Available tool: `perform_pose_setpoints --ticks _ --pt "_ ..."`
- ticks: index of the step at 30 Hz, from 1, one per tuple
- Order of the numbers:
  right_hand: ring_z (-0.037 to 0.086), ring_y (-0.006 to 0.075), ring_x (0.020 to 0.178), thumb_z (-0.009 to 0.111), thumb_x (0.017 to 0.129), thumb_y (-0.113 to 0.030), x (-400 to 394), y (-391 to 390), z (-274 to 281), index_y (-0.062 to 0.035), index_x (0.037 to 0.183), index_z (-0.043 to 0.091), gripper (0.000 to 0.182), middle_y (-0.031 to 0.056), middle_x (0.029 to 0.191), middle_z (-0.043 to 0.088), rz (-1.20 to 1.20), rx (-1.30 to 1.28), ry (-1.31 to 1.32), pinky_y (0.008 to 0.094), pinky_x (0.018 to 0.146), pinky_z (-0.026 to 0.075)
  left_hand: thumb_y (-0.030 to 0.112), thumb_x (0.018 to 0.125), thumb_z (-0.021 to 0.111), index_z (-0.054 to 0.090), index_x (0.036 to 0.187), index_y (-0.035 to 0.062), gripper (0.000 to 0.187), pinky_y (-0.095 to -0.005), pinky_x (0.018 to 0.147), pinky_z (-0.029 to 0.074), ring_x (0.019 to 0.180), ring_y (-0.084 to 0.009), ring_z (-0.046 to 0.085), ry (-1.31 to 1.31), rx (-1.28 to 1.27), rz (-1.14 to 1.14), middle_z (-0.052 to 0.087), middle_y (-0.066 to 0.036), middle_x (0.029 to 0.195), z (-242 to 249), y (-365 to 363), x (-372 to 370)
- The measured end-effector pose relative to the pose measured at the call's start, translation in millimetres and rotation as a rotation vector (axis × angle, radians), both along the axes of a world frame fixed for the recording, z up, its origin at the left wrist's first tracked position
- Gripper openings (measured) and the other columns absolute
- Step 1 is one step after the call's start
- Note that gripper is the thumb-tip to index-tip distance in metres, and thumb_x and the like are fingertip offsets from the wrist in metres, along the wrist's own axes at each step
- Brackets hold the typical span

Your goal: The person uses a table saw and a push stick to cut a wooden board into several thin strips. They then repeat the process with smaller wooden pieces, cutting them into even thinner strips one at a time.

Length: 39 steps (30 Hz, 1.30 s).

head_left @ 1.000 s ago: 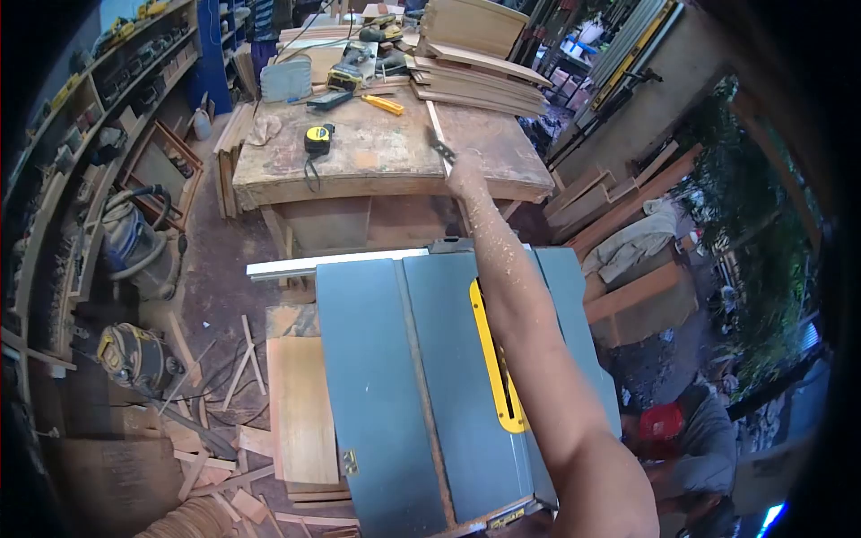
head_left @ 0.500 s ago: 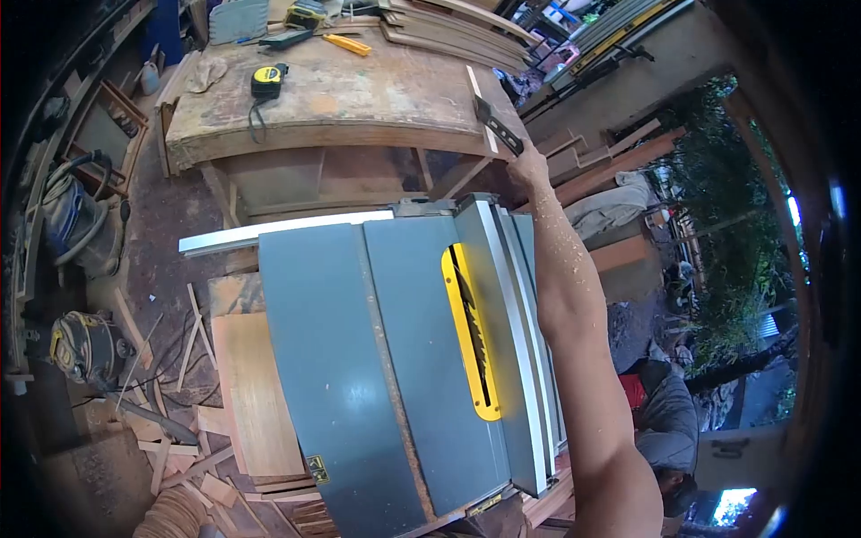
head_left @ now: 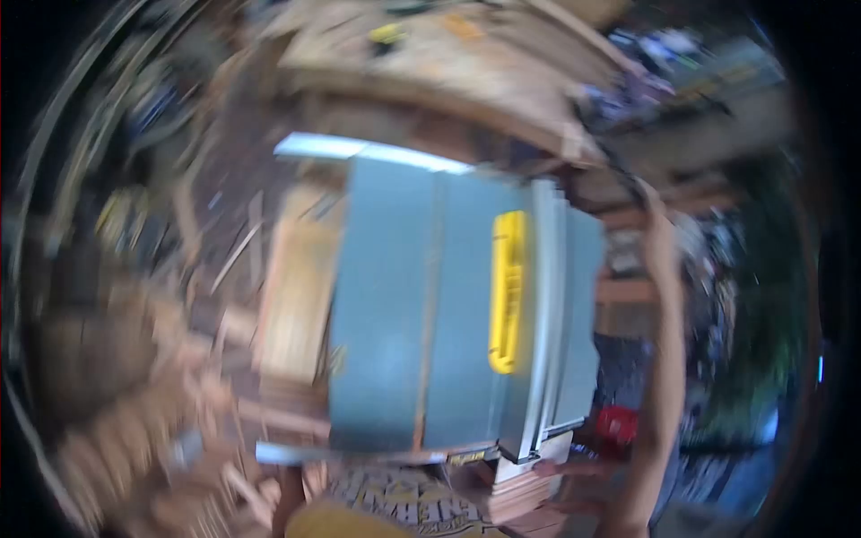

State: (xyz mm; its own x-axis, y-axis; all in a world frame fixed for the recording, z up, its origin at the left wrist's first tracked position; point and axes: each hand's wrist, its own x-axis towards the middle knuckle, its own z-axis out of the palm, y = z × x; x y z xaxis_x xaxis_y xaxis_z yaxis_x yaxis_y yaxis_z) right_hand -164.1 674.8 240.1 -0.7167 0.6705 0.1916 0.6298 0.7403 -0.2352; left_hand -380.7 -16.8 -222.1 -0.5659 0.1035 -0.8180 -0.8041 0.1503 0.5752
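Everything is smeared by motion. My right hand (head_left: 652,195) is at the upper right, beyond the table saw's far right corner, with my arm stretched along the saw's right side. Its fingers are wrapped round a dark push stick (head_left: 619,164), which points up and left towards the workbench. The saw table (head_left: 386,296) is grey-blue, with a yellow blade insert (head_left: 508,291) beside a silver fence (head_left: 549,314). I cannot make out my left hand anywhere in the view.
Behind the saw stands a wooden workbench (head_left: 430,94) with a yellow tape measure (head_left: 387,36). A wooden panel (head_left: 300,305) lies left of the saw, and offcuts litter the floor. Stacked wood (head_left: 525,493) is near the saw's front right corner, beside a red object (head_left: 617,423).
The view has swung, showing the saw's front edge and a printed shirt. My right hand with the push stick has moved right, away from the workbench, and lower in view.
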Motion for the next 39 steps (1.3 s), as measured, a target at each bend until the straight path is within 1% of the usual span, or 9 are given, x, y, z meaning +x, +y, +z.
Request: perform_pose_setpoints --ticks 5,8,10,14,17,26,29,34,39 --pt "0.059 0.0242 0.118 0.04 0.103 -0.004 93.5 -179.9 18.8 -0.0006 0.145 0.046 0.043 0.0207 0.143 0.054 -0.02 -0.009 -0.009 0.0305 0.098 0.045 0.052 0.098 0.053 0.033 0.15 0.0032 0.074 -0.0442 0.097 0.05 0.119 -0.0342 0.055 -0.444 0.24 0.303 0.053 -0.021 0.135 -6.8 20.2 69.4" --pt "0.058 0.0146 0.077 0.045 0.101 -0.004 135.7 -255.0 -4.1 -0.0012 0.143 0.049 0.042 0.0135 0.101 0.065 -0.109 -0.224 -0.01 0.026 0.066 0.046 0.049 0.093 0.063 0.032 0.151 0.0025 0.08 -0.0448 0.1 0.048 0.119 -0.0345 0.054 -0.075 0.14 0.018 0.052 -0.021 0.136 -25.3 46.3 80.8" --pt "0.051 0.011 0.061 0.046 0.1 -0.003 138.6 -299.9 -17.8 -0.0009 0.141 0.051 0.042 0.0059 0.076 0.058 -0.148 -0.325 0.007 0.0271 0.054 0.042 0.036 0.084 0.074 0.036 0.147 -0.0023 0.082 -0.0474 0.105 0.042 0.122 -0.0378 0.053 -0.13 0.134 0.462 0.053 -0.025 0.132 -109.0 42.6 77.7" --pt "0.048 0.0091 0.059 0.044 0.101 -0.004 166.4 -338.2 -36.2 0.0009 0.142 0.049 0.042 0.0031 0.071 0.055 -0.177 -0.405 0.046 0.0245 0.053 0.039 0.051 0.075 0.081 0.033 0.148 -0.0025 0.102 -0.0506 0.111 0.034 0.133 -0.0469 0.038 0.545 -0.694 0.083 0.036 -0.032 0.145 -53.8 46.9 53.6" --pt "0.046 0.0063 0.061 0.044 0.104 -0.009 194.4 -368.0 -51.7 0.0014 0.144 0.045 0.042 0.0007 0.073 0.055 -0.346 -0.547 0.236 0.021 0.055 0.037 0.05 0.071 0.084 0.033 0.149 0.0005 0.106 -0.0519 0.112 0.033 0.133 -0.0481 0.036 0.983 -0.682 -0.257 0.035 -0.032 0.145 -2.8 62.1 30.6" --pt "0.048 0.0061 0.056 0.047 0.105 -0.014 178.4 -424.4 -53.9 0.0057 0.142 0.046 0.042 0.004 0.073 0.063 -0.19 -0.634 0.046 0.0224 0.051 0.038 0.046 0.053 0.092 0.022 0.157 0.0139 0.13 -0.068 0.109 0.026 0.139 -0.0628 0.016 0.672 -0.865 -0.765 0.012 -0.044 0.152 26.9 147.1 18.8" --pt "0.049 0.0058 0.054 0.048 0.104 -0.014 177.2 -431.5 -56.7 0.0039 0.141 0.047 0.041 0.0024 0.071 0.06 -0.128 -0.617 0.061 0.0219 0.047 0.038 0.045 0.053 0.092 0.022 0.157 0.014 0.129 -0.0694 0.107 0.027 0.137 -0.0624 0.018 0.684 -0.787 -0.799 0.011 -0.044 0.151 39.0 124.5 17.0" --pt "0.049 0.005 0.053 0.049 0.104 -0.015 206.9 -444.1 -59.8 0.001 0.142 0.047 0.041 0.0022 0.073 0.06 -0.218 -0.673 0.21 0.0207 0.047 0.038 0.023 0.074 0.081 0.049 0.143 -0.0011 0.08 -0.0341 0.109 0.04 0.12 -0.0258 0.057 0.646 0.26 -0.3 0.063 -0.013 0.126 -65.3 -7.7 43.2" --pt "0.044 0.0041 0.053 0.047 0.105 -0.015 240.6 -452.4 -70.7 0.0021 0.144 0.044 0.043 0.002 0.077 0.058 -0.287 -0.727 0.328 0.0184 0.047 0.034 0.046 0.083 0.067 0.049 0.139 0.0039 0.072 -0.0416 0.086 0.058 0.106 -0.025 0.063 0.157 0.369 0.253 0.061 -0.01 0.115 -61.1 -110.8 118.9"
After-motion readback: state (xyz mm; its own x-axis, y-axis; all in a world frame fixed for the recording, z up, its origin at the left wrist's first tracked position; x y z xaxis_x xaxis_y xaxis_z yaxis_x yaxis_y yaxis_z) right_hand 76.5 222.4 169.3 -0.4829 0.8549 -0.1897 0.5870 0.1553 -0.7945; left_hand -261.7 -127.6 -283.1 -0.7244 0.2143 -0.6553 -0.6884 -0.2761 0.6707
